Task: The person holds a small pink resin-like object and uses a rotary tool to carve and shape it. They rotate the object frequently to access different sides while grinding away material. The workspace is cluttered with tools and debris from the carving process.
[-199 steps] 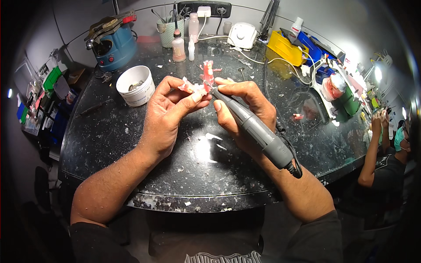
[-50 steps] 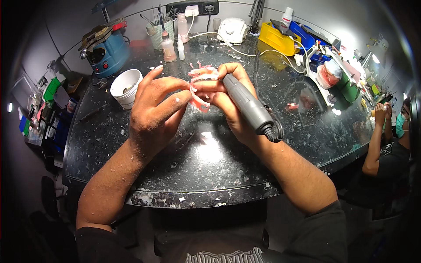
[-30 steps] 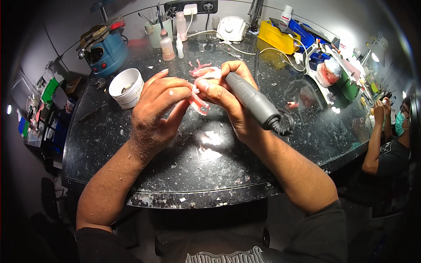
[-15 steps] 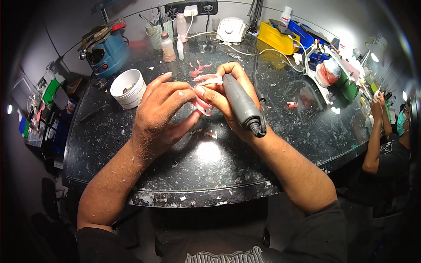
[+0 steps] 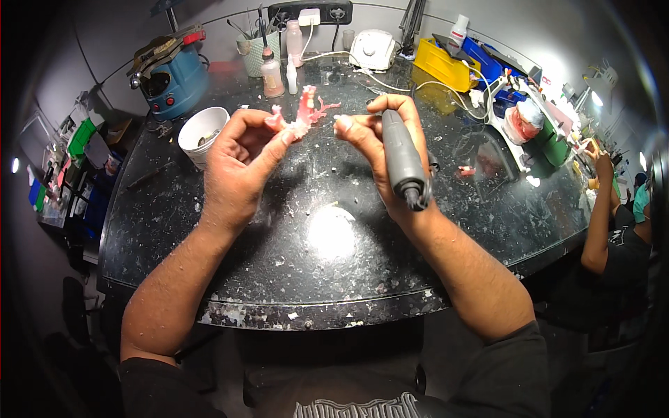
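My left hand (image 5: 235, 164) is closed, its thumb and forefinger pinching a pink denture (image 5: 305, 111) with pale tooth-like parts. The denture is held above the bench, tilted, with one end pointing up. A grey rotary handpiece (image 5: 404, 157) lies along my right hand (image 5: 380, 157), which is closed around it with the cord end toward me. The handpiece's working tip is hidden or too small to make out. A small whitish spot shows at the right thumb tip; I cannot tell what it is. My two hands are apart, with a gap between the denture and the right thumb.
A branching pink scrap (image 5: 323, 108) lies behind the denture. A white tub (image 5: 202, 136) stands left, near a blue machine (image 5: 167, 83). Bottles (image 5: 272, 76), a white control box (image 5: 373, 50) and a yellow bin (image 5: 441, 65) line the back. At right stands a dental model (image 5: 523, 122); beyond, another person works.
My hands have moved apart. The denture, earlier between both hands, is now in the left hand alone, lifted and turned upward. My right hand has drawn slightly right with the handpiece.
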The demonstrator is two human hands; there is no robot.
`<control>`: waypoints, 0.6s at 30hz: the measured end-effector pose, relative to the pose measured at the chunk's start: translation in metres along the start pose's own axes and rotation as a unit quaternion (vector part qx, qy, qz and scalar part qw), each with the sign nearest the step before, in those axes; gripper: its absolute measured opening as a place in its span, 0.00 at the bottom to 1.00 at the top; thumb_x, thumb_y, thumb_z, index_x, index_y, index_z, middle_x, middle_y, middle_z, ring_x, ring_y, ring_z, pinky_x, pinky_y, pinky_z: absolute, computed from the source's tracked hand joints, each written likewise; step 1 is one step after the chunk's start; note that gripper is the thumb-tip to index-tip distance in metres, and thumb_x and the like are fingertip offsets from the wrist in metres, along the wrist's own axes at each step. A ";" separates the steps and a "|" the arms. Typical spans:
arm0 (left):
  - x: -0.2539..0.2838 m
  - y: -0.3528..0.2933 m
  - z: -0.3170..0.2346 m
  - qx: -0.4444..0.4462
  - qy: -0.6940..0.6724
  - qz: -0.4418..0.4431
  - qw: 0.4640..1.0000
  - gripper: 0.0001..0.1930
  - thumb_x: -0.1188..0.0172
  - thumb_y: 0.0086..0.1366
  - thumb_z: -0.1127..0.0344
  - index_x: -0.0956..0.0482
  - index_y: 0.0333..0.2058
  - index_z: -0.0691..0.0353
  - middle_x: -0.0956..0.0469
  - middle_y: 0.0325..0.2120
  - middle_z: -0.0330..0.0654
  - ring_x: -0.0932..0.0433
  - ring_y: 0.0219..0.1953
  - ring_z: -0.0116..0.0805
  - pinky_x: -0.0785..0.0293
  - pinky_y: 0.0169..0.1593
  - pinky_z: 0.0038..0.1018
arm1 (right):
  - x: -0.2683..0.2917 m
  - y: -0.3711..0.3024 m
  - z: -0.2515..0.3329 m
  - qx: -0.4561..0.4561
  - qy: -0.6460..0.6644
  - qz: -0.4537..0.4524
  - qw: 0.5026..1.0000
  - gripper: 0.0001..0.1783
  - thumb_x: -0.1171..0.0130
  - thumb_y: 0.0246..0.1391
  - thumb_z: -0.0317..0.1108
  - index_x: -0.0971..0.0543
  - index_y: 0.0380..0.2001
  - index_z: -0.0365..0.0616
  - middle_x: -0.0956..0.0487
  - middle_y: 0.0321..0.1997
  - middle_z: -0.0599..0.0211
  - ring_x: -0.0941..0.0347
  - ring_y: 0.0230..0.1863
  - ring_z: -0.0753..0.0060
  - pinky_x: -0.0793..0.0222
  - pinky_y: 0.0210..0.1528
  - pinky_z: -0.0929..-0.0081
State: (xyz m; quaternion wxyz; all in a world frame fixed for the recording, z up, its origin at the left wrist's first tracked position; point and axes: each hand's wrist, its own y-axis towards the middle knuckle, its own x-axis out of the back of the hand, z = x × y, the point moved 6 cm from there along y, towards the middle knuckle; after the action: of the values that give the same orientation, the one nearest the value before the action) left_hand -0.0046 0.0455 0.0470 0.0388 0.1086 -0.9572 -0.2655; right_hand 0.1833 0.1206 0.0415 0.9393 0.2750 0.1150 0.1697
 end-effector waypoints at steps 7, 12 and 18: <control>-0.001 0.000 -0.002 -0.020 -0.066 0.001 0.998 0.10 0.35 0.67 0.77 0.27 0.43 0.62 0.19 0.41 0.38 0.19 0.48 0.26 0.26 0.57 0.25 | -0.010 -0.009 0.046 0.173 -0.155 0.050 0.971 0.16 0.36 0.56 0.28 0.17 0.50 0.45 0.20 0.35 0.68 0.27 0.34 0.79 0.28 0.40 0.80; -0.003 -0.005 -0.004 -0.015 -0.045 -0.002 0.999 0.13 0.35 0.65 0.78 0.26 0.46 0.61 0.19 0.43 0.40 0.19 0.50 0.30 0.26 0.58 0.27 | -0.019 -0.017 0.023 0.133 -0.097 0.050 0.985 0.19 0.31 0.51 0.28 0.21 0.47 0.44 0.18 0.41 0.63 0.19 0.42 0.76 0.23 0.46 0.76; -0.004 -0.004 -0.008 -0.038 -0.026 -0.005 0.999 0.12 0.35 0.66 0.77 0.26 0.45 0.61 0.20 0.42 0.38 0.20 0.50 0.26 0.27 0.58 0.25 | -0.018 -0.018 0.024 0.160 -0.122 0.046 0.978 0.18 0.30 0.50 0.28 0.21 0.46 0.43 0.17 0.41 0.62 0.18 0.41 0.75 0.22 0.45 0.76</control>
State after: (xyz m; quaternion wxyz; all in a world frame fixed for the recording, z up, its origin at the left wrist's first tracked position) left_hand 0.0009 0.0388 0.0515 0.0165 0.1046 -0.9465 -0.3047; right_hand 0.1783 0.0882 0.0534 0.8814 0.4454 0.0121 0.1568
